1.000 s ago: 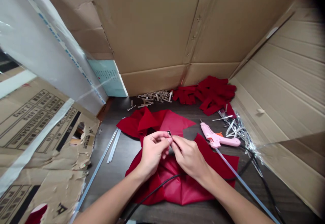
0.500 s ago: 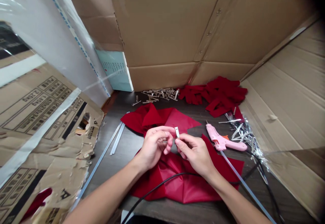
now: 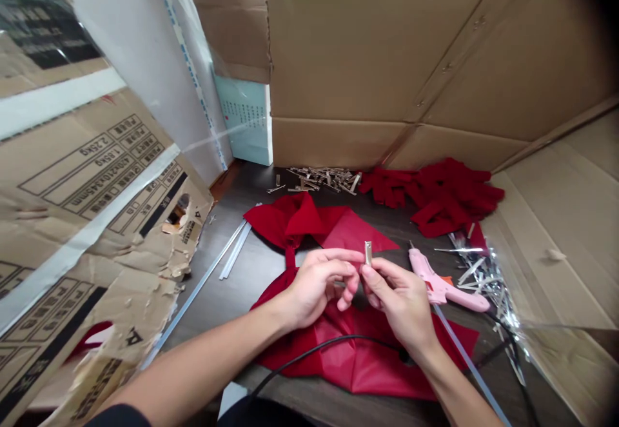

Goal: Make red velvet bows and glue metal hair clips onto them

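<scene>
Between the thumb and fingertips of my right hand [image 3: 399, 295] a small metal hair clip [image 3: 368, 253] stands upright. My left hand [image 3: 324, 285] is close beside it, its index fingertip at the clip's side and the other fingers loosely curled and apart, gripping nothing. Beneath both hands lies a large red fabric bow [image 3: 358, 366], velvety in places and smooth in others. A second red bow [image 3: 304, 217] is just behind it. To the right of my right hand a pink hot glue gun [image 3: 447, 288] rests on the table, a clear glue stick [image 3: 464, 356] extending from its rear.
Many metal clips [image 3: 324, 178] lie in a pile at the back, with red fabric strips [image 3: 449, 195] right of them. Silvery scraps [image 3: 488, 285] gather at the right. Glue sticks [image 3: 235, 253] lie left. A black cable [image 3: 309, 349] crosses the front bow. Cardboard [image 3: 358, 46] walls enclose the table.
The camera view has swung left, so everything sits further right. In my right hand the clip has turned a little and is more upright. My left hand stays beside it.
</scene>
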A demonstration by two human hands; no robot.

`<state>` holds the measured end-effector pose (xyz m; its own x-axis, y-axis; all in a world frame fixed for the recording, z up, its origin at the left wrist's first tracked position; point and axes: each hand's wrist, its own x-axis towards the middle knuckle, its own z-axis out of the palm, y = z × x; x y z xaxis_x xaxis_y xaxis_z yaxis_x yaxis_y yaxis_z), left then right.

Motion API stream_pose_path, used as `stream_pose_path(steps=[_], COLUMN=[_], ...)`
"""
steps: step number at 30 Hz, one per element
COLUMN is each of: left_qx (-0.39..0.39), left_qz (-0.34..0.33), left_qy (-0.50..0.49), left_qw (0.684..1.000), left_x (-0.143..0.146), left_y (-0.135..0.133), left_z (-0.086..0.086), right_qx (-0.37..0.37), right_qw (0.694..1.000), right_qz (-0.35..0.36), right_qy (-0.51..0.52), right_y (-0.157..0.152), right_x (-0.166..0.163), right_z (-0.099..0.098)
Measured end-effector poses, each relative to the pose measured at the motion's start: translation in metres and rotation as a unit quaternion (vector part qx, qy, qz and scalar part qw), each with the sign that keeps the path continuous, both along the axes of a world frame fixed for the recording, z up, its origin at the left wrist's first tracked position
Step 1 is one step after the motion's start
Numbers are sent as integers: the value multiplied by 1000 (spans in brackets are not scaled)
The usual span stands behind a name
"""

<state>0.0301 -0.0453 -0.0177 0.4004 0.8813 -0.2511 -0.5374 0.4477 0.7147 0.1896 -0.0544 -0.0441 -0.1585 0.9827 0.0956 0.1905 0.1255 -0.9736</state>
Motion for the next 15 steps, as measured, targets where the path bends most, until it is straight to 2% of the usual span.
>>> stream_pose_path(steps=[5, 10, 15], left_qx=[5, -12, 21], left_qz=[20, 4, 27], left_qy=[-21, -13, -42], left_qw=[1000, 1000, 998], left_x=[-1, 1, -3], left_y=[-1, -2, 1], left_z=[-1, -3, -4], right_qx=[-11, -11, -17], right_qw=[1000, 1000, 1000], right_qz=[19, -4, 5], right_qy=[-4, 1, 5], right_y=[-2, -3, -5], right_x=[0, 0, -2], right_z=[-2, -2, -1])
